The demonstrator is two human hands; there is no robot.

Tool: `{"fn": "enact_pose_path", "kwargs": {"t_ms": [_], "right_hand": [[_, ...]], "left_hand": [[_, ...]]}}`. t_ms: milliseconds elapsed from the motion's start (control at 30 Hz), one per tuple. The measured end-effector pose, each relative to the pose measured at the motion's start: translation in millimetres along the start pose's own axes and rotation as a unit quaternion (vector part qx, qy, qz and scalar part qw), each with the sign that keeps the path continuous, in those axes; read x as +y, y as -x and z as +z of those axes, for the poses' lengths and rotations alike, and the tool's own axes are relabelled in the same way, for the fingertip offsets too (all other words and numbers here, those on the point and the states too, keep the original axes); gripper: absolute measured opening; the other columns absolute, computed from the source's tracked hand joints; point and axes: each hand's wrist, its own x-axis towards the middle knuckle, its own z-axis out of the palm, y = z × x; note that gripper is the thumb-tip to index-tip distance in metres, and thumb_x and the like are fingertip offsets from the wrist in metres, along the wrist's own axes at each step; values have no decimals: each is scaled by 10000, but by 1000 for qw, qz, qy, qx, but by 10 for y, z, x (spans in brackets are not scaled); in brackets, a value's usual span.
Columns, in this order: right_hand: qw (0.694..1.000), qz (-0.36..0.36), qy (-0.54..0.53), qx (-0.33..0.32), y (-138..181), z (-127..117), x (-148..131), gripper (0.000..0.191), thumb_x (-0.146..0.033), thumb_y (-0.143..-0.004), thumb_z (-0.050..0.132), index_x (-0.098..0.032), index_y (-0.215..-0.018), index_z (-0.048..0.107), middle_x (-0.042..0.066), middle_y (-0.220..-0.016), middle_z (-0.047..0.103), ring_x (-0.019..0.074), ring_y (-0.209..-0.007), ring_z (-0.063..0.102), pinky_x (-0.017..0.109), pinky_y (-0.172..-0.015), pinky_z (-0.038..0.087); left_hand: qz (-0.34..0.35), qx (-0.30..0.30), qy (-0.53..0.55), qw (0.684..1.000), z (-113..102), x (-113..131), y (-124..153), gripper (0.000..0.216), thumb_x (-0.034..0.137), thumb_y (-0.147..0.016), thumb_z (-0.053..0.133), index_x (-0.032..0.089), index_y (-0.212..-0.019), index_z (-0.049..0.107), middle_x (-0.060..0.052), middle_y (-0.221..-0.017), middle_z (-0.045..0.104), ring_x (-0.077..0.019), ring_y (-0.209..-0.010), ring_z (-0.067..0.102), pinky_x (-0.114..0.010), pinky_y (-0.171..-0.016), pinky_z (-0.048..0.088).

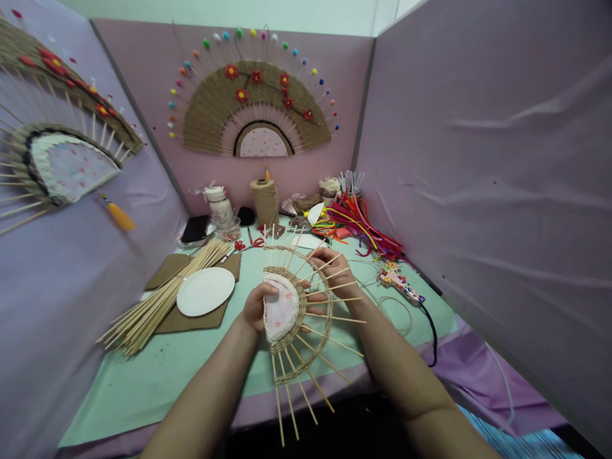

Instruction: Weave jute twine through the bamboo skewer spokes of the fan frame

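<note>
A half-made fan (291,312) of wooden skewers fanning out from a white patterned half-disc, with jute twine woven round them, is held upright over the green table (143,376). My left hand (257,307) grips the half-disc at its left edge, thumb on its face. My right hand (329,271) is behind the skewers on the right side, its fingers curled among them and the woven twine. A loose strand of twine (392,306) trails right from the fan across the table.
A bundle of skewers (162,299), a white paper plate (205,291) and brown cardboard lie at left. A twine spool (265,201), jar, scissors, pipe cleaners (363,226) and a glue gun (401,285) stand behind and right. Finished fans hang on the purple walls.
</note>
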Motion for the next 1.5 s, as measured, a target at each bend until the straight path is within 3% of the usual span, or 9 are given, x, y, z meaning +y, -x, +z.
{"fn": "enact_pose_path", "kwargs": {"t_ms": [267, 467, 767, 933, 1033, 1100, 1200, 1367, 1500], "right_hand": [[989, 54, -135, -38, 38, 90, -21, 229, -394, -718, 733, -215, -759, 597, -13, -751, 609, 96, -568, 510, 234, -499, 447], [975, 97, -202, -15, -12, 101, 6, 293, -373, -690, 757, -215, -770, 524, -25, -710, 642, 61, -455, 460, 171, -378, 309], [977, 80, -187, 57, 4, 163, 69, 285, -377, -702, 720, -215, -781, 499, -41, -671, 622, 48, -413, 405, 173, -366, 271], [989, 45, -113, 88, 111, 279, 46, 255, -408, -759, 674, -220, -820, 514, -45, -662, 598, 79, -464, 468, 195, -410, 334], [995, 31, -56, 80, 160, 373, 30, 229, -404, -786, 651, -219, -810, 517, -50, -644, 575, 88, -468, 462, 210, -417, 349], [997, 26, -26, 67, 163, 433, 33, 211, -391, -796, 636, -222, -792, 511, -65, -595, 531, 89, -438, 432, 216, -397, 333], [998, 22, 25, 45, 116, 501, 52, 180, -376, -812, 605, -228, -784, 507, -74, -547, 490, 98, -413, 416, 229, -391, 327], [984, -18, 176, 9, -40, 565, 54, 93, -292, -799, 555, -218, -746, 537, -38, -603, 545, 122, -522, 476, 245, -501, 367], [963, -42, 265, -21, -126, 613, 26, 78, -248, -771, 547, -212, -703, 534, -34, -609, 561, 128, -570, 493, 248, -558, 362]], "left_hand": [[8, 57, 3, 998, -82, 24, -60, 442, 298, -708, 585, 68, -1079, 652, -184, -995, 729, -318, -919, 702, -466, -804, 548], [70, 267, -18, 961, -86, -15, -218, 121, 158, -762, 636, 77, -844, 673, -99, -740, 734, -179, -686, 701, -290, -739, 562], [126, 361, -153, 911, -8, -65, -306, 229, 231, -744, 723, 130, -927, 628, -52, -799, 690, -108, -623, 628, -207, -587, 507], [199, 470, -280, 813, -79, -43, -318, 383, 219, -683, 746, 200, -1025, 575, -75, -1007, 655, -160, -879, 640, -291, -769, 508], [293, 462, -377, 747, -57, 22, -295, 349, 234, -692, 704, 209, -1026, 607, -78, -1100, 636, -184, -1028, 591, -326, -892, 463], [320, 421, -391, 753, 2, 83, -261, 300, 272, -732, 654, 200, -1022, 628, -65, -1056, 648, -178, -989, 594, -307, -865, 460], [299, 380, -342, 806, 120, 193, -197, 309, 322, -751, 630, 204, -1035, 654, -49, -1032, 656, -163, -898, 604, -275, -771, 471], [223, 368, -300, 852, 233, 426, -66, 246, 268, -699, 614, 158, -900, 704, -88, -1079, 663, -187, -956, 583, -267, -729, 480], [162, 333, -269, 889, 192, 568, 76, 308, 288, -689, 603, 150, -943, 712, -104, -1070, 675, -195, -932, 594, -289, -733, 500]]}}
